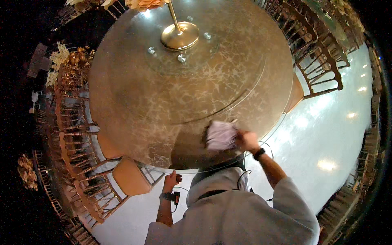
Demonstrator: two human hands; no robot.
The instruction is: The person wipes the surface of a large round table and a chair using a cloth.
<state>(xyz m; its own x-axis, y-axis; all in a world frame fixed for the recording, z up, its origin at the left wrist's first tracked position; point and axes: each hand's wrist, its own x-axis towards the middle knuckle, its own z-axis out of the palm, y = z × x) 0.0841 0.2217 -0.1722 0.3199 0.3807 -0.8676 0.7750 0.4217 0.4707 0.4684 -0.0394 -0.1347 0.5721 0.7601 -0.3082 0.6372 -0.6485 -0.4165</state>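
Observation:
My right hand (247,141) grips a pale pinkish cloth (221,135) over the near right part of a round brown marble-patterned table (147,141). Both the cloth and the hand are a little smeared by motion. Beyond the cloth, the curved edge of a round glass turntable (196,92) runs across the tabletop. My left hand (173,180) hangs beside the table's near edge, its fingers curled in, nothing visible in them. Each wrist has a dark band.
A gold stand (180,36) with orange flowers (146,3) rises from the turntable. Spindle-backed wooden chairs ring the table, one seat (131,177) at near left and another chair (318,73) at right. Thin cables (267,149) loop around my body. The floor (326,134) is shiny white.

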